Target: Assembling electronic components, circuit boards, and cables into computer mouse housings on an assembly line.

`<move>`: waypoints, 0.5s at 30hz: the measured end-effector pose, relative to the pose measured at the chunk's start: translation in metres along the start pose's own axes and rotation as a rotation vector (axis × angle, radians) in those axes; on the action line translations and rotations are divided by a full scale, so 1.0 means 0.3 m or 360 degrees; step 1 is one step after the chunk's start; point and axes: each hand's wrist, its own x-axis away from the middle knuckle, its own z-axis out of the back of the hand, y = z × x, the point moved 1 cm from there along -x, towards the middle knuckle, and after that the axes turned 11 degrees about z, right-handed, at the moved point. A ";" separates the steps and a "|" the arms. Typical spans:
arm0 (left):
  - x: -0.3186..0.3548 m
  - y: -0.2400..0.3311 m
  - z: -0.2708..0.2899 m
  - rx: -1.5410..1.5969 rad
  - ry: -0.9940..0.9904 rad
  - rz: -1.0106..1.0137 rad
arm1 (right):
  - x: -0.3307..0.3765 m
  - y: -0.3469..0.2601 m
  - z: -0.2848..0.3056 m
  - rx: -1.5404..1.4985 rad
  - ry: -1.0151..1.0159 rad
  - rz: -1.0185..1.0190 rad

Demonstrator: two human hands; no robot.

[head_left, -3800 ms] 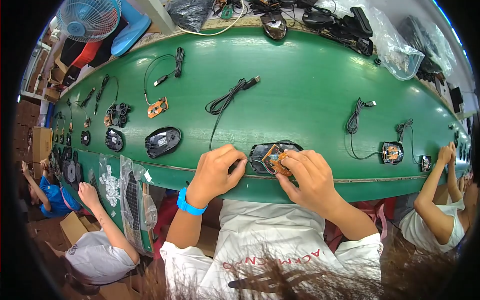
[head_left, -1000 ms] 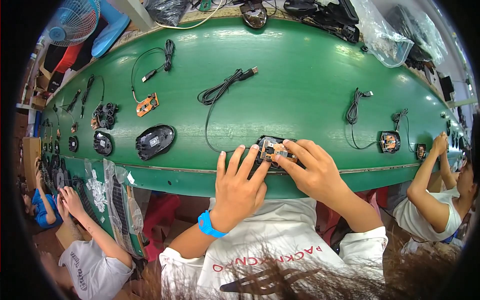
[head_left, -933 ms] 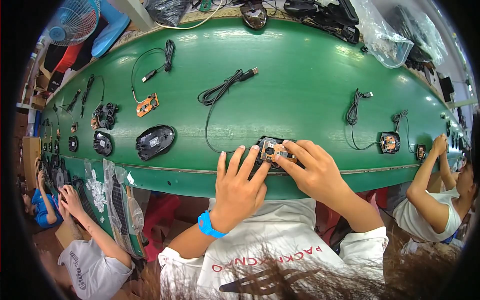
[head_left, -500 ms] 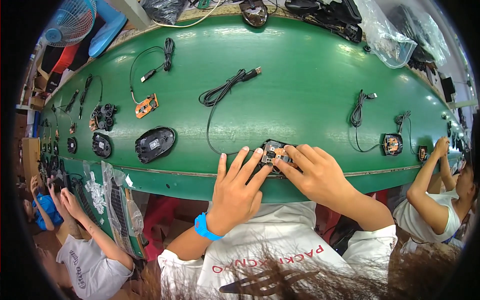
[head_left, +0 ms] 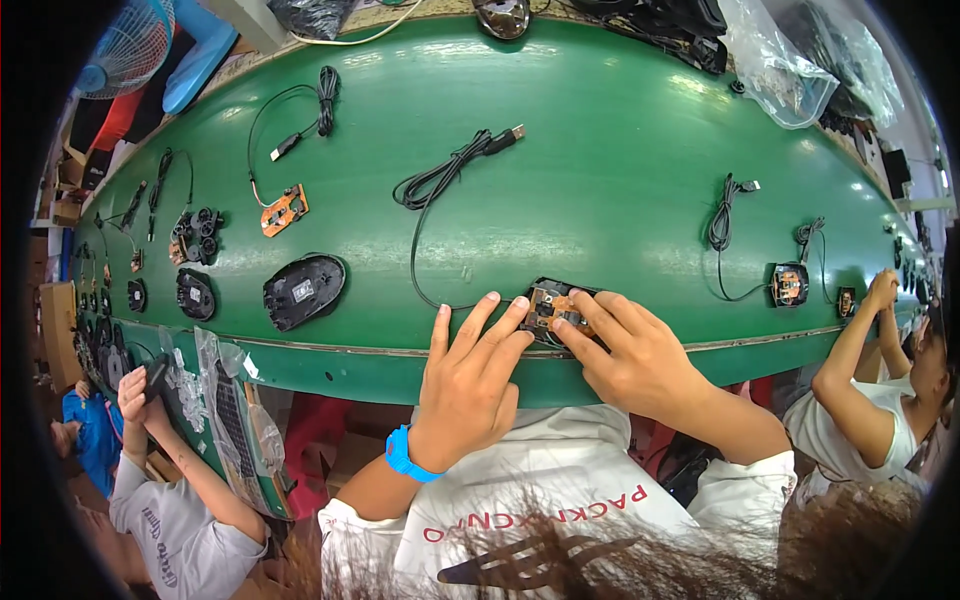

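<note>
In front of me, at the near edge of the green work surface, lies an opened computer mouse base (head_left: 545, 282), a black shell. An orange-brown circuit board (head_left: 545, 309) sits in it. My left hand (head_left: 462, 385) has its fingers spread, with the fingertips by the left side of the base. With bent fingers, my right hand (head_left: 637, 350) grips the right side of the base, its fingertips on the board. Part of the base is hidden under these fingers. From its left side a black cable (head_left: 415, 255) runs up to a coiled bundle with a USB plug (head_left: 508, 138).
To the left lie an empty black mouse shell (head_left: 306, 290) and a circuit board with cable (head_left: 285, 210). Another mouse base (head_left: 789, 286) with a board lies to the right. Co-workers sit on both sides; the left one's hands (head_left: 135, 395) hold something black. Clear plastic bags (head_left: 775, 65) lie at the far right.
My left fingertips have drawn slightly back from the board, leaving more of it visible. The right fingers have shifted a little on it. The left co-worker's hands have moved, raising a black item.
</note>
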 end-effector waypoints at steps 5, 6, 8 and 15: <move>-0.003 0.003 0.003 -0.0051 0.0006 0.0012 | -0.009 -0.028 -0.003 -0.0120 0.0033 -0.0117; -0.005 0.004 0.004 -0.0073 0.0008 0.0011 | -0.008 -0.032 -0.005 -0.0151 0.0060 -0.0167; -0.013 0.009 0.010 -0.0103 0.0022 -0.0038 | -0.003 -0.035 -0.011 -0.0143 0.0071 -0.0180; -0.081 0.013 0.016 -0.0228 -0.0057 -0.0342 | 0.013 -0.044 -0.036 -0.0129 0.0173 -0.0212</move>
